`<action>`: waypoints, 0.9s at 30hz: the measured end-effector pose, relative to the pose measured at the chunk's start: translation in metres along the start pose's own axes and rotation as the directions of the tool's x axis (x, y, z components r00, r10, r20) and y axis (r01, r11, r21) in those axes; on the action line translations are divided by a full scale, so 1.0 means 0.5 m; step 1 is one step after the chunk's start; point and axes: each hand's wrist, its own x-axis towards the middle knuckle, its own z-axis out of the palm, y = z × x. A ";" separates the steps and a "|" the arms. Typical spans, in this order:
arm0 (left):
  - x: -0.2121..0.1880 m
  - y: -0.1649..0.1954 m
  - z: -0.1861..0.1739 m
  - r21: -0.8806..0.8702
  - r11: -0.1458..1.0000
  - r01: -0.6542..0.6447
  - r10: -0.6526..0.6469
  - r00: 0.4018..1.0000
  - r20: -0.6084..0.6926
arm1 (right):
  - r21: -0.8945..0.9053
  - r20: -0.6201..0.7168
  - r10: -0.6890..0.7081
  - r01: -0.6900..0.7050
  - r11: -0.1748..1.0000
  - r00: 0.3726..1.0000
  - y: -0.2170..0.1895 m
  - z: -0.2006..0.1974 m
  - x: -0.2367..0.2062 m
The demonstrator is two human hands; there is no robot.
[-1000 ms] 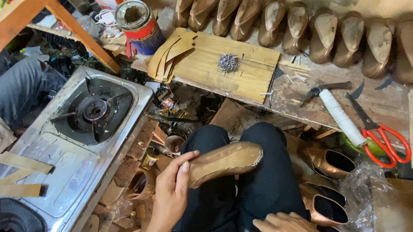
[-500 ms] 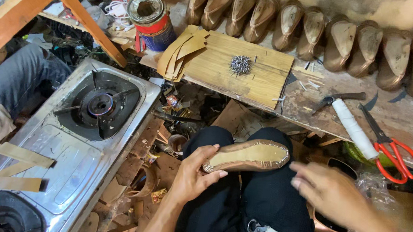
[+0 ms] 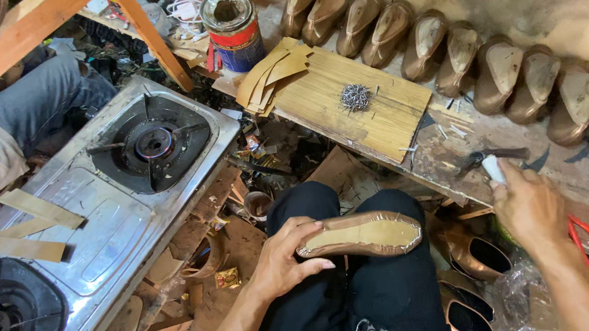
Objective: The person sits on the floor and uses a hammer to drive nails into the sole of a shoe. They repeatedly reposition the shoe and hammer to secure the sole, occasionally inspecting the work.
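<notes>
While left fingers (image 3: 303, 244) clasp a bronze shoe (image 3: 365, 233), right fingers (image 3: 512, 179) close on a white tube (image 3: 493, 168) atop the cluttered bench (image 3: 445, 154).

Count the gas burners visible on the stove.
2: one burner at the stove's far end, one at its near end, cut off by the frame's bottom-left corner.

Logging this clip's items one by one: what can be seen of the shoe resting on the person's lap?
The shoe is a slim, bronze-coloured flat with a metallic sheen, lying sole-up across the black-trousered lap. Its upper is folded over the edge of a tan insole, leaving a wrinkled, shiny rim; no outer sole shows. The pointed end faces right, and the other end sits in the left hand, whose fingers curl around it. The right hand is away from it, over the workbench.
</notes>
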 end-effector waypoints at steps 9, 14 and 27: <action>-0.003 -0.010 0.029 -0.069 0.922 0.380 -0.383 0.923 -0.033 | 0.810 -0.576 0.140 0.540 0.227 0.805 -0.327 -0.102 -0.176; -0.006 -0.008 0.024 -0.113 0.896 0.430 -0.435 0.900 -0.019 | 0.799 0.028 -0.248 0.128 0.588 0.968 -0.404 -0.027 -0.214; -0.015 -0.040 0.032 -0.091 0.948 0.304 -0.310 0.949 -0.065 | 0.763 0.024 -0.391 0.236 0.602 0.920 -0.424 -0.011 -0.226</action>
